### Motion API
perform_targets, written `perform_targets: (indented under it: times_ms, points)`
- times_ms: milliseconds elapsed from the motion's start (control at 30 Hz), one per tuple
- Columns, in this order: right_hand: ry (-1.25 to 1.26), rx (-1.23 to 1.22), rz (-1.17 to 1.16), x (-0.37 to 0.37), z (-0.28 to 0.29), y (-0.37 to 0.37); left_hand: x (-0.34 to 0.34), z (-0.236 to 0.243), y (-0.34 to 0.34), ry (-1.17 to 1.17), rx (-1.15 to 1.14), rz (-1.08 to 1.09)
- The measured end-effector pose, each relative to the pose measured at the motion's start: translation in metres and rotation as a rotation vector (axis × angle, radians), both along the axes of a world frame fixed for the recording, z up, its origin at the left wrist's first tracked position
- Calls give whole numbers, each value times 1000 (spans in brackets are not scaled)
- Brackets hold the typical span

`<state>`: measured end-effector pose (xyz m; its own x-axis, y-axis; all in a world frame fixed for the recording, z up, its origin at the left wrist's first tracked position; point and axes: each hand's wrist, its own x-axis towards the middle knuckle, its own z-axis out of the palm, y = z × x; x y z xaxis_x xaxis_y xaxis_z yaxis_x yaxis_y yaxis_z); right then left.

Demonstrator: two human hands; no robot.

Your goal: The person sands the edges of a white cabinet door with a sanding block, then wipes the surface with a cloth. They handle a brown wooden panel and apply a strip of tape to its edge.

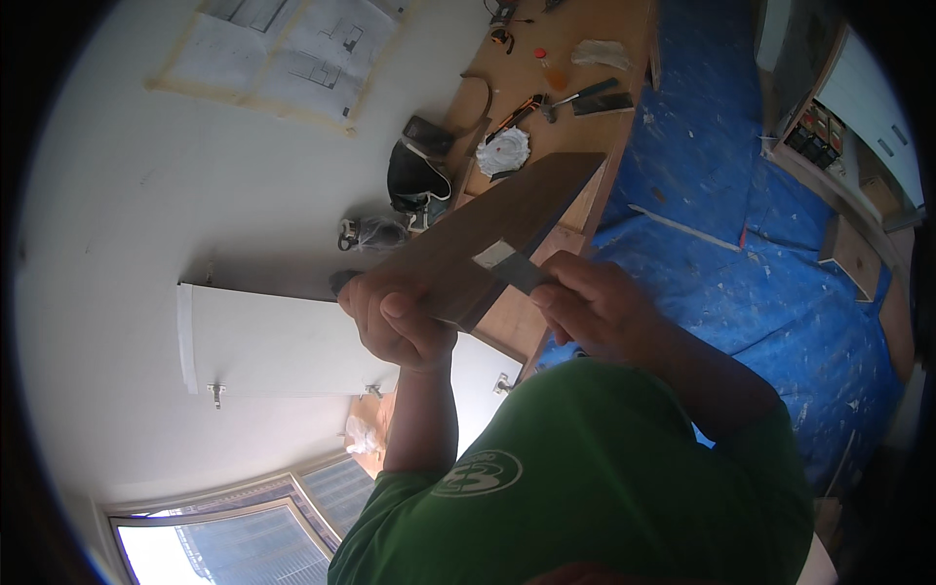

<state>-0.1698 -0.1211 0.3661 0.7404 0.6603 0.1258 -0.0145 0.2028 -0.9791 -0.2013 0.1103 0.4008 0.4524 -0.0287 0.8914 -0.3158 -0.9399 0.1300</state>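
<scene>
A long brown board (pixel 517 200) with a wood-coloured face is held up at a slant over the workbench. The fingers of my left hand (pixel 398 317) are wrapped round its near end. My right hand (pixel 597 304) pinches a flat grey rectangular piece (pixel 519 271) between thumb and fingers. Its pale far end lies over the board's face near the right edge; whether the two touch I cannot tell. The exact kind of this grey piece does not show.
On the wooden bench (pixel 609 49) lie a hammer (pixel 580 93), an orange-black utility knife (pixel 515 119), a bottle (pixel 549 70) and a crumpled white wad (pixel 503 151). A black bag (pixel 414 175) sits by the wall. White hinged panels (pixel 283 341) are at left; blue sheeting (pixel 702 175) covers the floor.
</scene>
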Motion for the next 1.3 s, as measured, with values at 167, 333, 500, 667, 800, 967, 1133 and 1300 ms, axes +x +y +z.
perform_targets:
  times_ms: [167, 333, 500, 667, 800, 967, 1133, 1300]
  points:
    - [-381, 30, -53, -22, 19, 29, -3, -1, 1, 76, -23, -15]
    - [-357, 57, -94, -16, 10, 39, -9, -3, 2, 135, -130, 26]
    - [-365, 75, -116, -13, -1, 36, 2, 0, -5, 75, -158, 10]
    - [-316, 130, -152, -9, -5, 39, 0, 3, 3, 113, -1, 83]
    - [-159, 5, -212, 1, -25, 41, 3, 5, 0, 114, -107, 2]
    - [-72, -125, -429, 24, -92, 43, 7, 7, 1, 97, -140, -45]
    - [202, -222, -496, 66, -161, 39, 9, 8, -5, 94, -189, -20]
    - [257, -85, -339, 53, -82, 24, 4, 7, 5, 87, -130, -21]
